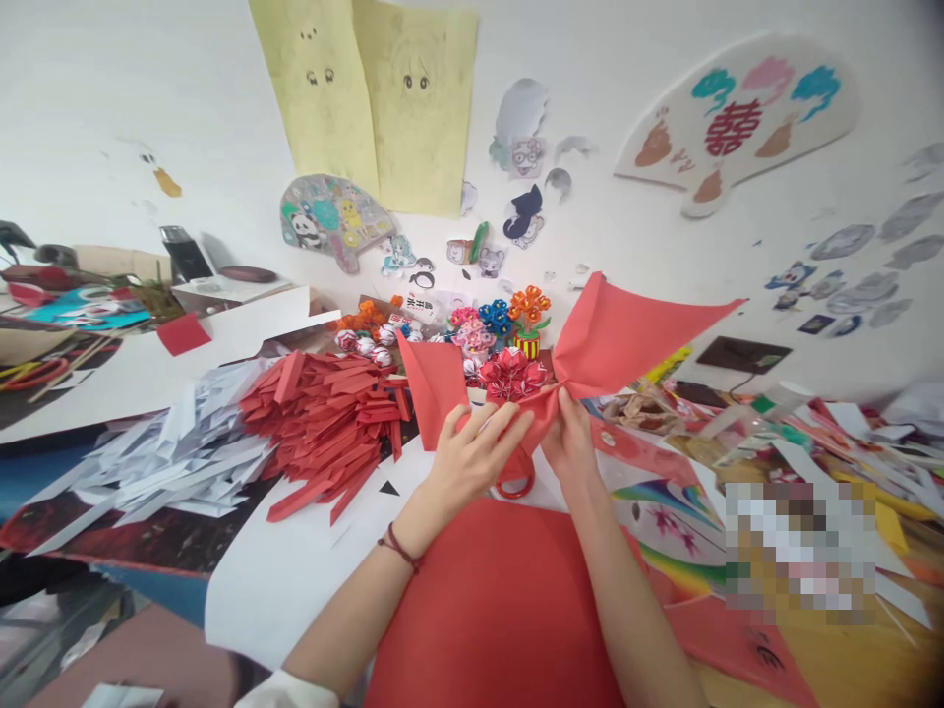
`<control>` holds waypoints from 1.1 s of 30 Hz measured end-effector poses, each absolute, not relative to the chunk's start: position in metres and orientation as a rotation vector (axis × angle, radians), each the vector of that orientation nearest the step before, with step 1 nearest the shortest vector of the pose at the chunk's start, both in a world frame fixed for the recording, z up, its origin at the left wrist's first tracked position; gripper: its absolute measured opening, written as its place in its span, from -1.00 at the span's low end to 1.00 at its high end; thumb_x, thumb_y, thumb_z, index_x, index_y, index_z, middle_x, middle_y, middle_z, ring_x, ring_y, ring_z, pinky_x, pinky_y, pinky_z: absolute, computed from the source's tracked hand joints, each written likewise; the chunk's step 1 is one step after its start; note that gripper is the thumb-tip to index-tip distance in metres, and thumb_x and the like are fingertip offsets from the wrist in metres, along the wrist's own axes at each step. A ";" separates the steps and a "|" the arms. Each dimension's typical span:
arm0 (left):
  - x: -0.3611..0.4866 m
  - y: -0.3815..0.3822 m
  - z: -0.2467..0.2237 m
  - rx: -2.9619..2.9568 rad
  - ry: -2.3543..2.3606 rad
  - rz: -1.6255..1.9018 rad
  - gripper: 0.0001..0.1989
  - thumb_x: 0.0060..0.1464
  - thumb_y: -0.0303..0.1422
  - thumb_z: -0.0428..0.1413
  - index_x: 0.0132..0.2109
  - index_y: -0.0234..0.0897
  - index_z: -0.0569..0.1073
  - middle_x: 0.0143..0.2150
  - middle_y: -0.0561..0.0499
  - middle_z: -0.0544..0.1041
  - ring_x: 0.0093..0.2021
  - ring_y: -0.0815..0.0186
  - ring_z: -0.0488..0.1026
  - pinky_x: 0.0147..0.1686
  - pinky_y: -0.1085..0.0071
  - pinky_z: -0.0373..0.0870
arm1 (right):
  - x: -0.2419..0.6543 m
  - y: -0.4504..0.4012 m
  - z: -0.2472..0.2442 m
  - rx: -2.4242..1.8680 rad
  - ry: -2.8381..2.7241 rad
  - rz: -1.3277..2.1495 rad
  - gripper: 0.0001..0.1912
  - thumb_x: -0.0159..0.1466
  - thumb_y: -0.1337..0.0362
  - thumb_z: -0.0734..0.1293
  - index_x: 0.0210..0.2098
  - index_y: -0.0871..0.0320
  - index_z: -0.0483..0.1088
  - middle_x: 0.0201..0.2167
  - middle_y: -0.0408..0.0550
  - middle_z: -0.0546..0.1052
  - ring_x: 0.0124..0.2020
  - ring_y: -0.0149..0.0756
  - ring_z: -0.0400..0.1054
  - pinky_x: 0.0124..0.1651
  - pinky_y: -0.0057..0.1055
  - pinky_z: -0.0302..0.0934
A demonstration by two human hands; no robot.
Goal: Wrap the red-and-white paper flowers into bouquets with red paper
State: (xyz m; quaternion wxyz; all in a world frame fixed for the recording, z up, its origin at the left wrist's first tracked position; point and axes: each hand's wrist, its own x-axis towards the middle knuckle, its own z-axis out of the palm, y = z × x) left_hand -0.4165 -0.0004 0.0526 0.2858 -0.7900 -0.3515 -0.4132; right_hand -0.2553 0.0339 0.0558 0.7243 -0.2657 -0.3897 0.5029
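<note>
A sheet of red paper (626, 339) is gathered and creased around a bunch of red paper flowers (513, 374). My left hand (476, 447) lies over the near side of the paper, its fingers bent against it. On the right, my right hand (571, 428) pinches a gathered fold of the same paper. The paper's corners flare out to both sides above my hands. Just below my fingers a red ring-shaped handle (516, 480) shows, perhaps of scissors. A larger red sheet (494, 610) lies under my forearms.
Piles of folded red strips (331, 413) and white strips (184, 442) lie on the left. Small paper flower pots (527, 339) stand at the back by the wall. Paper scraps and a rainbow-coloured sheet (664, 516) are on the right, beside a blurred patch.
</note>
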 end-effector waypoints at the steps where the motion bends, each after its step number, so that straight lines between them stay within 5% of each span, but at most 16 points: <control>1: -0.416 0.000 0.052 -2.094 -0.928 -1.090 -0.59 0.19 -0.42 0.02 0.16 -0.02 0.32 0.06 0.00 0.49 0.00 0.28 0.38 0.07 0.27 0.13 | -0.256 0.033 0.056 -0.595 -0.863 1.126 -0.81 0.19 0.12 0.36 -0.35 0.11 0.42 -0.33 -0.15 0.54 -0.28 -0.33 0.44 -0.13 -0.33 0.34; 12: -0.412 -0.004 0.058 -2.129 -0.691 -0.961 -0.73 0.20 -0.46 -0.01 0.00 -0.11 0.44 0.01 0.09 0.52 -0.04 0.40 0.42 -0.02 0.40 0.25 | -0.258 0.031 0.053 -0.675 -0.841 1.106 -0.79 0.12 0.11 0.42 -0.34 0.10 0.44 -0.36 -0.18 0.53 -0.39 -0.40 0.41 -0.23 -0.41 0.32; 17: -0.411 -0.008 0.058 -2.207 -0.719 -0.961 -0.63 0.20 -0.45 -0.02 0.14 -0.10 0.35 0.04 0.03 0.50 -0.01 0.38 0.42 0.05 0.40 0.20 | -0.256 0.031 0.055 -0.732 -0.845 1.073 -0.80 0.12 0.12 0.41 -0.35 0.10 0.43 -0.40 -0.19 0.53 -0.39 -0.38 0.41 -0.24 -0.40 0.30; 25: -0.408 -0.008 0.048 -2.192 -0.728 -1.104 -0.67 0.19 -0.49 0.01 0.08 -0.17 0.39 -0.07 -0.02 0.56 -0.07 0.35 0.45 0.00 0.35 0.18 | -0.264 0.027 0.057 -0.743 -0.732 1.070 -0.76 0.04 0.18 0.47 -0.36 0.16 0.44 -0.43 -0.16 0.52 -0.43 -0.40 0.41 -0.31 -0.44 0.32; 33: -0.411 0.003 0.066 -2.370 -1.257 -1.199 -0.69 0.19 -0.25 0.02 0.07 -0.09 0.40 -0.02 -0.03 0.52 -0.05 0.26 0.40 -0.04 0.27 0.21 | -0.228 0.037 0.060 -0.729 -0.608 0.764 -0.76 0.05 0.15 0.45 -0.43 0.17 0.40 -0.46 -0.19 0.50 -0.44 -0.42 0.39 -0.29 -0.42 0.31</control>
